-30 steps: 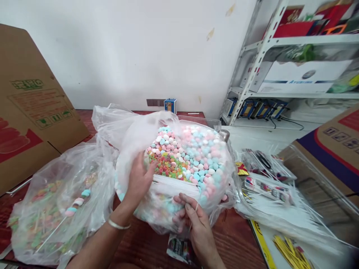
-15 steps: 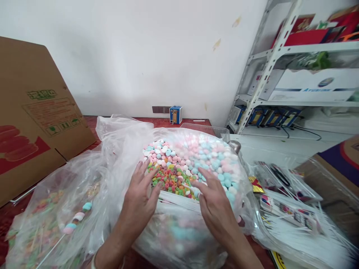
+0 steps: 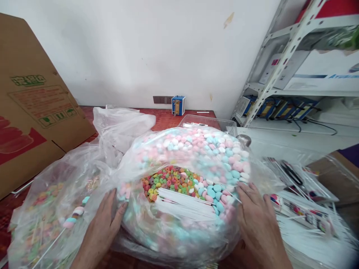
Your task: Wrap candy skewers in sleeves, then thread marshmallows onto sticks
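A large clear plastic bag (image 3: 179, 243) of pink, blue and white marshmallows (image 3: 215, 190) sits in front of me, its mouth partly open. Inside the opening lie colourful cereal rings (image 3: 171, 179) and a bundle of white sticks (image 3: 185, 205). My left hand (image 3: 103, 220) is on the bag's left side, thumb apart from the fingers. On the opposite side my right hand (image 3: 254, 213) grips the bag, fingers over its edge near one loose stick. Both hands hold the bag between them; their undersides are hidden.
At the left, a skewer of marshmallows (image 3: 70, 223) rests on a plastic bag of cereal rings (image 3: 30, 224), near a cardboard box (image 3: 30, 123). On the right are many white sticks (image 3: 303, 231) and scissors (image 3: 291, 172). A clear tray (image 3: 224, 127) and a small blue device (image 3: 178, 105) stand behind.
My hands have moved apart, from above the opening to the bag's two sides. The plastic now covers more of the marshmallows, and the sticks show more fully.
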Demonstrator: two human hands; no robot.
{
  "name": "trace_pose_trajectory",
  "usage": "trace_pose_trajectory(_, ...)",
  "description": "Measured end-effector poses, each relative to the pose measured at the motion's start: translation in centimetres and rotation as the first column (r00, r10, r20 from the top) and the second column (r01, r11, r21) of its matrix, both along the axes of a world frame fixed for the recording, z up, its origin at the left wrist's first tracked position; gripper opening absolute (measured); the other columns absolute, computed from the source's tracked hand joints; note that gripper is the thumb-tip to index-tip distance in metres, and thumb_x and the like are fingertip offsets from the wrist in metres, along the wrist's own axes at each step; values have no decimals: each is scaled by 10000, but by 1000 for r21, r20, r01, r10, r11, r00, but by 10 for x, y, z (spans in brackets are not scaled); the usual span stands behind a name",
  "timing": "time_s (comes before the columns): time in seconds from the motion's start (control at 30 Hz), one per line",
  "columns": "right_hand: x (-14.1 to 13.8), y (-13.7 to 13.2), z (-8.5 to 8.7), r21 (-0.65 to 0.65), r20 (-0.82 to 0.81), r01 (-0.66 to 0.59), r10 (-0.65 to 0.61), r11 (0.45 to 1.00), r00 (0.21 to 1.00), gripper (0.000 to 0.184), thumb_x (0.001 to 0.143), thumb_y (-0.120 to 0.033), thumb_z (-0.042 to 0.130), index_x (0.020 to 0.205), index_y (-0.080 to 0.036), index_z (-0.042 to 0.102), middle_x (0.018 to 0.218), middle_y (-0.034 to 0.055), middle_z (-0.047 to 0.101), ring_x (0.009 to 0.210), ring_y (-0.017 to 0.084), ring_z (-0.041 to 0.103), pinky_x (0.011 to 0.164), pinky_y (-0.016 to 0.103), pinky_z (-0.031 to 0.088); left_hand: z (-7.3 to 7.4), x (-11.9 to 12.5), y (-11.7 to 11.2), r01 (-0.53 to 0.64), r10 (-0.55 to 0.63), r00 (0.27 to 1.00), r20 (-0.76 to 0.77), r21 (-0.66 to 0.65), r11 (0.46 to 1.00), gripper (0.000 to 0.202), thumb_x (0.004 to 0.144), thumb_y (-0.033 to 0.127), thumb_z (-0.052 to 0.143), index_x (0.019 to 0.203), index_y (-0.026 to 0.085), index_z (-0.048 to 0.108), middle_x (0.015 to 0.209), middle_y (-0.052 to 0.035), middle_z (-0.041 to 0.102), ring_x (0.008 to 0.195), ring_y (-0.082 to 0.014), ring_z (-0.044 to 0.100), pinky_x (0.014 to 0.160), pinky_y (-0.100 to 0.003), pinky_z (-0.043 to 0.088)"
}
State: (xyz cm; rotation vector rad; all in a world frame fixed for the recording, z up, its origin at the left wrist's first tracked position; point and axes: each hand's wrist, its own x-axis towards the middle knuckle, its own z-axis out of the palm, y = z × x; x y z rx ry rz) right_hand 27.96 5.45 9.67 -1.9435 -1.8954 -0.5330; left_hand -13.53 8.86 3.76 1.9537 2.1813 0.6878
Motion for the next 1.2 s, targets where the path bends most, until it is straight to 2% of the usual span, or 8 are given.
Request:
trace_pose_trajectory(0.17,-84,-16,14,148,7,-310,313,939,950,413,902,-76,406,1254,-150,609,1434,173,548,1229,320,550,969,507,474,16,-13,-27,178,-196,979,-63,-216,960,499,922,470,391,1239,158,617,1331,-170,642,1227,-341,610,1015,-464,496)
trace_pose_trajectory(0.3,-158,-28,-13,7,-52,-732,732,681,680,257,911,-136,524,1129,-139,661,1043,109,733,832,221,640,655,333,526,96,1,-26,417,-433,900,47,-383,825,338,935,394,410,775,233,660,814,-50,741,769,-228,705,709,-301,540)
trace_pose_trajectory(0.47,-185,-36,-40,-197,-148,-754,741,627,655,299,866,-254,672,1111,-83,663,1072,130,716,899,246,635,717,360,545,167,74,12,670,-538,666,516,-98,735,366,979,399,411,748,195,609,704,-13,648,660,-142,612,635,-228,482)
trace_pose_trajectory(0.53,-177,-40,-36,-195,-185,-765,744,613,643,275,884,-255,662,1113,-103,662,1118,112,716,995,259,636,819,378,550,157,108,35,717,-552,549,627,-14,697,268,962,342,469,885,181,668,863,-38,704,813,-165,652,742,-256,504)
trace_pose_trajectory(0.67,-135,-53,-9,-114,-358,-833,760,542,543,212,996,-219,485,1108,-200,664,1054,17,755,966,181,693,856,265,550,112,166,70,683,-652,622,434,106,722,175,906,203,536,910,168,707,906,-58,716,867,-188,648,802,-301,496)
trace_pose_trajectory(0.87,-49,-68,31,-268,-474,-313,158,911,866,432,1024,-407,370,1354,-219,576,1210,78,729,986,223,736,714,273,587,87,209,87,770,-770,638,24,6,638,216,893,128,508,891,146,723,949,-135,712,928,-255,655,855,-366,491)
trace_pose_trajectory(1.03,-32,-52,26,-218,-345,-68,-11,974,939,357,1030,-385,375,1153,-253,683,1088,58,758,925,230,738,684,295,564,80,230,96,778,-777,627,59,3,629,125,809,183,643,698,151,691,766,-132,707,802,-280,667,817,-390,500)
trace_pose_trajectory(1.2,-49,-11,28,-219,-230,33,-85,975,970,207,979,-247,500,1090,-234,673,1006,56,721,832,210,706,610,267,486,80,223,92,689,-701,694,165,129,713,149,836,150,576,923,162,696,952,-113,716,950,-247,655,863,-350,494)
